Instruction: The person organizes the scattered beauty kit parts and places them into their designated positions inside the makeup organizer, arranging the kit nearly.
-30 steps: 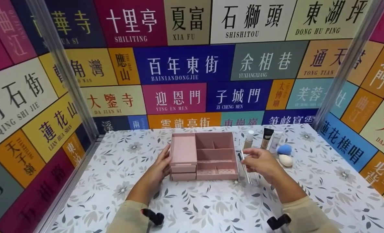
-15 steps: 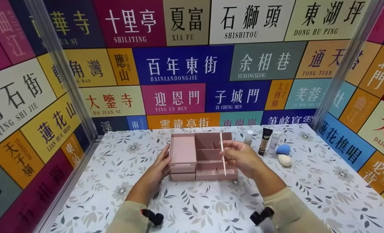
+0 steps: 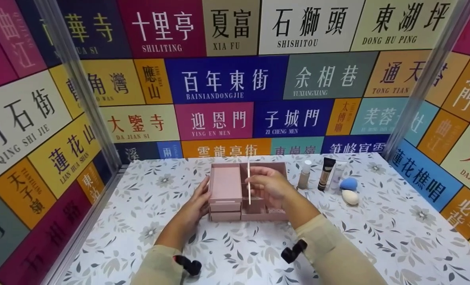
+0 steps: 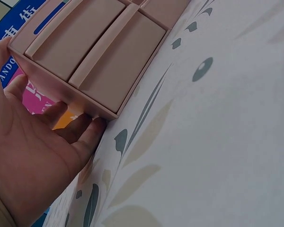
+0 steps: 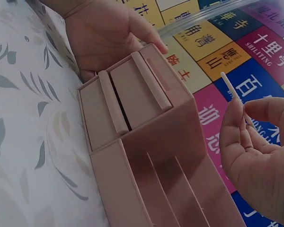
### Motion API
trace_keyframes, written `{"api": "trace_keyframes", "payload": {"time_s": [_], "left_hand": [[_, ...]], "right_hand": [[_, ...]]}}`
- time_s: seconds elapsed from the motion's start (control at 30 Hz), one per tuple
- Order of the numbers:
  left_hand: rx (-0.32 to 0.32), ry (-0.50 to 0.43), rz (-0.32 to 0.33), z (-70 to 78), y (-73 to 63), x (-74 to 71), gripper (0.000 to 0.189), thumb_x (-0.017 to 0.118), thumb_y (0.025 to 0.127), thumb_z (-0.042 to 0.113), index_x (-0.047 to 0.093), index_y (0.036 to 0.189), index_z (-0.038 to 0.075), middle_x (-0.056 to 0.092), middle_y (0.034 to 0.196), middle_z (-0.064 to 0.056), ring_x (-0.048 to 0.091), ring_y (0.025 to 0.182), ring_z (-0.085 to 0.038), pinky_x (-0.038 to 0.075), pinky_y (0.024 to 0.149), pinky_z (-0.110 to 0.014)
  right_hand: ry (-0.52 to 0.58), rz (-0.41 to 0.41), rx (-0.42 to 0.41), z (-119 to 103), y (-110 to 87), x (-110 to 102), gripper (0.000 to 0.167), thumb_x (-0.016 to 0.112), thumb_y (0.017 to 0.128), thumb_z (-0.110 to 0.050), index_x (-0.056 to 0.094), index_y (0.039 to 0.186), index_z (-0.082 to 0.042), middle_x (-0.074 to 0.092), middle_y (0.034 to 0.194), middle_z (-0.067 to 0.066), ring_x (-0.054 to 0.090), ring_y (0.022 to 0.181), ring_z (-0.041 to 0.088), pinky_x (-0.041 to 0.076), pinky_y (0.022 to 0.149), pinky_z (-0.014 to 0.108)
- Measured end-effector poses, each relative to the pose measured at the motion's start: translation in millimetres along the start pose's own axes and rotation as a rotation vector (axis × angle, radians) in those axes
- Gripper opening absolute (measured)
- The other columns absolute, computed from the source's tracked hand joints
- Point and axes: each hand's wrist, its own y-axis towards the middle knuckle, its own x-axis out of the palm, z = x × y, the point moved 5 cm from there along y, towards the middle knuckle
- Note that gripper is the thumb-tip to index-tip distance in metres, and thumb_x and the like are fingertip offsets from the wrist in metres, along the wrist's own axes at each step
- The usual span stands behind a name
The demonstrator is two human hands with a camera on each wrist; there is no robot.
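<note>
A pink desktop organizer (image 3: 225,183) stands on the table, with a flat-topped block of two shut drawers (image 4: 123,56) on its left and divided open compartments (image 5: 156,189) on its right. My left hand (image 3: 195,204) rests on the organizer's left side; in the left wrist view its fingertips (image 4: 95,126) touch the side wall near the base. My right hand (image 3: 272,186) pinches a thin pale stick (image 3: 249,180), upright above the compartments beside the drawer block. The right wrist view shows the stick's tip (image 5: 228,85) poking up past thumb and forefinger.
Right of the organizer stand a small white-capped bottle (image 3: 304,175), a black-capped tube (image 3: 326,174) and a pale tube (image 3: 337,172). A blue makeup sponge (image 3: 349,183) and a cream one (image 3: 350,197) lie beside them. A flowered cloth (image 3: 235,253) covers the table; lettered walls (image 3: 227,79) enclose it.
My right hand has lifted the pale stick from the table right of the organizer and carried it left over the compartments. The left hand has stayed at the organizer's side.
</note>
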Motion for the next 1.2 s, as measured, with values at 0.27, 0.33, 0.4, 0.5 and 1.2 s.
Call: {"api": "trace_keyframes", "payload": {"time_s": [0.27,0.33,0.4,0.5,1.2], "left_hand": [[0.005,0.001,0.000,0.9,1.3,-0.2,0.060,0.059,0.107,0.051,0.032,0.160,0.061,0.017,0.181,0.006,0.035,0.162,-0.026,0.029,0.134,-0.050],[0.000,0.005,0.001,0.3,0.8,-0.5,0.060,0.059,0.107,0.051,0.033,0.159,0.063,0.017,0.181,0.006,0.035,0.162,-0.026,0.029,0.134,-0.050],[0.002,0.013,-0.003,0.1,0.0,-0.8,0.059,0.059,0.107,0.050,0.033,0.159,0.063,0.017,0.181,0.005,0.034,0.163,-0.026,0.029,0.134,-0.050],[0.008,0.033,-0.007,0.9,-0.9,-1.6,0.059,0.058,0.107,0.052,0.032,0.159,0.063,0.017,0.181,0.005,0.033,0.163,-0.026,0.028,0.135,-0.051],[-0.015,0.010,-0.021,1.7,-1.0,-0.1,0.059,0.058,0.107,0.054,0.032,0.159,0.064,0.017,0.181,0.007,0.039,0.160,-0.026,0.028,0.134,-0.050]], "right_hand": [[0.031,0.030,0.030,3,21.3,16,0.049,0.068,0.098,0.000,0.057,0.146,0.002,0.075,0.102,0.009,0.073,0.081,0.016,0.066,0.077,0.028],[0.028,0.035,0.035,1,25.0,22,0.048,0.069,0.098,-0.001,0.059,0.145,0.000,0.075,0.104,0.010,0.073,0.083,0.017,0.067,0.079,0.030],[0.022,0.037,0.034,-2,28.5,28,0.048,0.069,0.099,-0.001,0.059,0.146,-0.001,0.075,0.109,0.014,0.074,0.087,0.019,0.067,0.083,0.032],[0.017,0.033,0.041,-5,34.2,37,0.049,0.069,0.100,-0.002,0.058,0.147,-0.002,0.073,0.121,0.020,0.075,0.092,0.020,0.067,0.087,0.034],[-0.216,0.040,0.104,3,53.5,62,0.048,0.072,0.095,0.000,0.060,0.142,0.002,0.071,0.108,0.013,0.072,0.084,0.018,0.067,0.075,0.028]]}}
